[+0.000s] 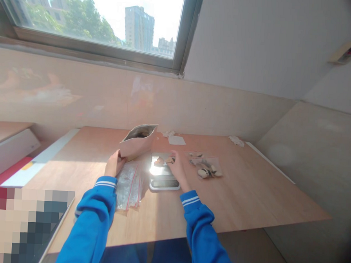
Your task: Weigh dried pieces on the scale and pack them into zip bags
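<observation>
Left grip point(115, 164) holding pouch point(138, 142), right grip point(178, 167) over scale point(164, 172)

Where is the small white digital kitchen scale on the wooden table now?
In the head view, the small white digital kitchen scale sits mid-table, just under the right hand, between the clear zip bags and a filled clear bag.

A wooden desk point(248, 198) below a window point(95, 21) showing towers; white paper scraps point(176, 140) near the tiled wall point(77, 99); crumpled tissue point(236, 141) far right.

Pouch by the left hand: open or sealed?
Open. The pouch stands upright with its mouth spread, dark contents showing inside; the left hand touches its base.
</observation>
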Available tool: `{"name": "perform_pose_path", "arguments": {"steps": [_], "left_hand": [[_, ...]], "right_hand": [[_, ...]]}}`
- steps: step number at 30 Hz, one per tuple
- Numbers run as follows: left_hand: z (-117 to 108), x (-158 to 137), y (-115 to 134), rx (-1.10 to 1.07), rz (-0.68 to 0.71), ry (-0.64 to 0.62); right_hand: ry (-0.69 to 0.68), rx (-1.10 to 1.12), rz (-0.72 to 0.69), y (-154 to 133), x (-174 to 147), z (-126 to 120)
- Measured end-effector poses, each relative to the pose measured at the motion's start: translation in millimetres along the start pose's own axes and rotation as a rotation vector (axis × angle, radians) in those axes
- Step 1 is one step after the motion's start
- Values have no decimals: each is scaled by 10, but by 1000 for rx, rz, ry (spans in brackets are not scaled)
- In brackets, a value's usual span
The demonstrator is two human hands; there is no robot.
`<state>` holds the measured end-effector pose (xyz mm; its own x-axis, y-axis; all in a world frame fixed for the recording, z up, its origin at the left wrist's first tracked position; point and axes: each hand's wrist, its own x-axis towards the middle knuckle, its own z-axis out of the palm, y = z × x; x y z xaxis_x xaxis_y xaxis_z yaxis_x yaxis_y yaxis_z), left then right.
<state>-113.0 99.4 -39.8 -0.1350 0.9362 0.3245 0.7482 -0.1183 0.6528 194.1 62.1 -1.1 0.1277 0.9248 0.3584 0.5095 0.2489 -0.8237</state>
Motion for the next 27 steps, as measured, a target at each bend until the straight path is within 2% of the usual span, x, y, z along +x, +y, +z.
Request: {"name": "perform_pose_path", "arguments": {"steps": [4, 8, 14, 23, 27], "left_hand": [[11, 4, -23, -3, -2, 0], [11, 5, -24, 14, 0, -1], [18, 13, -26, 25, 15, 3], [-2, 9, 13, 38, 8, -5], [-2, 12, 11, 44, 2, -5]], "right_hand": [[-21, 33, 80, 20, 77, -20], [-85, 72, 50, -24, 94, -48], [-61, 29, 41, -35, 95, -37], [-34, -75, -9, 19, 416, 29], [-48, -132, -3, 53, 442, 72]]}}
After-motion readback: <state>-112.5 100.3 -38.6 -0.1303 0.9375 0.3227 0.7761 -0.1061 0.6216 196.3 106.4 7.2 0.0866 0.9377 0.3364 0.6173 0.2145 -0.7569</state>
